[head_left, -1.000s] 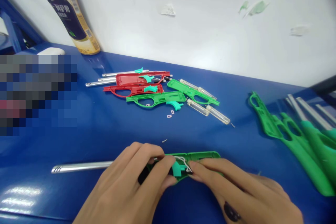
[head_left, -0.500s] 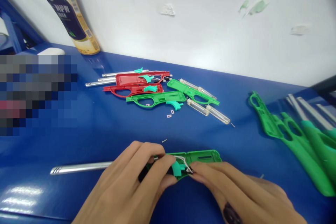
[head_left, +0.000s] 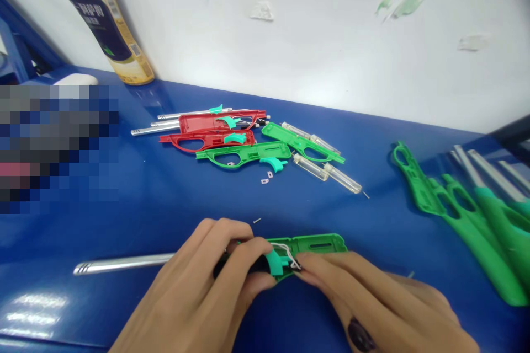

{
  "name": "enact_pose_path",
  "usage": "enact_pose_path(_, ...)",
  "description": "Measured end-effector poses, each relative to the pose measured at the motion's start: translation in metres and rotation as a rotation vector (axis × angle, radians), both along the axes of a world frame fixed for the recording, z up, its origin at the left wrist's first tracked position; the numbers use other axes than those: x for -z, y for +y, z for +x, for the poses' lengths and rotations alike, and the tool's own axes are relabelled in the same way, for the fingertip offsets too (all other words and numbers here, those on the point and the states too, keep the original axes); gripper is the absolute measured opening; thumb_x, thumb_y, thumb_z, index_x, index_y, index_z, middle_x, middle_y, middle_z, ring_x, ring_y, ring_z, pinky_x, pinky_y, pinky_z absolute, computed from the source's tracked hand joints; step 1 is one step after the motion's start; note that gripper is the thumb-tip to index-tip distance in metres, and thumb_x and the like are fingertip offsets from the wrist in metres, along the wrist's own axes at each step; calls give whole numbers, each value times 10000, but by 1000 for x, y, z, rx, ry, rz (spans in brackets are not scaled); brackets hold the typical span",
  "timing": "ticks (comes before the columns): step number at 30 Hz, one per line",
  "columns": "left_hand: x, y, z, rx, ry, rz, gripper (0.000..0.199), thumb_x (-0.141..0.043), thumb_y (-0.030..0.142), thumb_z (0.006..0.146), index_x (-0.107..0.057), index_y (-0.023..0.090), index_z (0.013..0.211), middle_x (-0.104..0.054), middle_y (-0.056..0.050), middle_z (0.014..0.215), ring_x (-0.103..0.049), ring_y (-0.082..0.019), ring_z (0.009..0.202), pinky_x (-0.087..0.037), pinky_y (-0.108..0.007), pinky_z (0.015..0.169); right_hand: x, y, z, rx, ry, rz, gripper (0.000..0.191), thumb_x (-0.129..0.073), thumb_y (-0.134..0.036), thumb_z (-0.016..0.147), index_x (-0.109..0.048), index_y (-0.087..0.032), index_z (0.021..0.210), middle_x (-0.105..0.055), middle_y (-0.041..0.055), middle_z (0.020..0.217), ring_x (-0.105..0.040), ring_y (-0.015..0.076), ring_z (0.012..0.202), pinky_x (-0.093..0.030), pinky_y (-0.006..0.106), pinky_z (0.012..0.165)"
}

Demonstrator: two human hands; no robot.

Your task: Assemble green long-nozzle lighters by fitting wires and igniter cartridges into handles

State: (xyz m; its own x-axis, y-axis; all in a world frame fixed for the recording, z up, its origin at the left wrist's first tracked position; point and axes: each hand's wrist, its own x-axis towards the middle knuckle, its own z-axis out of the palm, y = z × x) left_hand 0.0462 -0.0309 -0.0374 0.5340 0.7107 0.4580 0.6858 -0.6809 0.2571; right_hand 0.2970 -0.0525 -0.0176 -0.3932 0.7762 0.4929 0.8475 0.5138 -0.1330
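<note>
Pinching the teal trigger (head_left: 274, 263) is the left hand (head_left: 199, 292); the right hand (head_left: 385, 303) has fingertips together on the white wires (head_left: 291, 255). Under both, at six o'clock of the worktop (head_left: 165, 198), the green shell (head_left: 306, 244) seems light, stiff, best taken by its edges. The wires look soft, easy to break; the metal tube (head_left: 124, 263), toward nine o'clock, maybe slippery.

"How's that green handle shell (head_left: 318, 241) lying?"
"Open side up, near six o'clock in view, slotted end toward three."
"And the teal trigger (head_left: 274, 263)?"
"Curved, at the shell's middle, beside looped white wires (head_left: 289, 251)."
"The silver tube (head_left: 124, 263)?"
"Straight, shiny, pointing to nine o'clock, dark slits near its tip."
</note>
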Motion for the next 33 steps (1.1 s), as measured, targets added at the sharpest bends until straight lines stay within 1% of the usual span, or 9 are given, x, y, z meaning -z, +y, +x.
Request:
enact_pose_path(6,-4,3,3,7,-46,-5,231,-565,232,1121,-618,191,1343,-607,-47,1240,-590,-175,1129,-501,-315,1011,-3,3,15,-71,46,-98,419,-464,-108,1037,-775,-287,1254,-831,-53,1179,-810,79,789,-593,125,646)
enact_pose_path(9,-6,3,5,14,-65,-10,226,-559,218,1124,-618,178,1338,-592,-48,1235,-589,-161,1106,-488,-304,1006,-8,9,24,-61,-56,-149,543,-472,-39,952,-720,-333,1335,-801,-84,1258,-770,62,669,-588,153,591)
enact_pose_path(13,-7,3,6,25,-95,5,213,-537,213,1133,-628,173,1322,-603,-45,1213,-593,-159,1064,-500,-302,982,-22,26,22,-129,-167,-143,580,-428,-6,918,-682,-328,1328,-789,-86,1213,-742,70,613,-545,208,514)
enact_pose_path(15,-7,4,6,30,-100,13,213,-529,206,1135,-635,168,1316,-609,-46,1209,-595,-158,1053,-509,-299,979,-29,34,16,-168,-218,-120,557,-391,15,934,-699,-312,1262,-792,-78,1163,-766,78,666,-483,234,460)
enact_pose_path(19,-6,5,7,22,-87,18,215,-529,208,1135,-641,174,1316,-616,-49,1200,-602,-166,1051,-516,-310,962,-38,46,5,-242,-267,-90,462,-413,16,967,-748,-274,1095,-792,-80,976,-691,73,546,-407,277,428)
enact_pose_path(23,-5,5,7,15,-68,33,223,-517,225,1142,-633,169,1324,-611,-53,1202,-600,-175,1055,-504,-321,980,-35,50,5,-345,-363,41,367,-417,-39,980,-733,-195,1083,-781,-34,874,-647,115,510,-462,310,485)
enact_pose_path(26,-5,3,8,21,-62,37,229,-509,221,1142,-633,161,1325,-604,-62,1209,-597,-183,1078,-499,-323,995,-33,50,8,-421,-411,144,380,-353,-51,1019,-699,-136,1149,-812,4,920,-750,139,669,-549,306,578)
enact_pose_path(29,-5,2,7,32,-72,45,232,-516,195,1134,-634,149,1330,-590,-68,1235,-589,-186,1107,-479,-329,1024,-35,50,12,-484,-406,168,385,-311,-23,1047,-659,-79,1199,-833,31,968,-805,133,846,-599,279,654)
enact_pose_path(33,-6,3,6,50,-93,29,221,-533,169,1124,-643,144,1313,-579,-55,1184,-573,-164,1036,-491,-301,954,-39,52,13,-466,-390,140,403,-248,-41,1076,-617,-75,1235,-841,46,996,-806,122,804,-590,272,589)
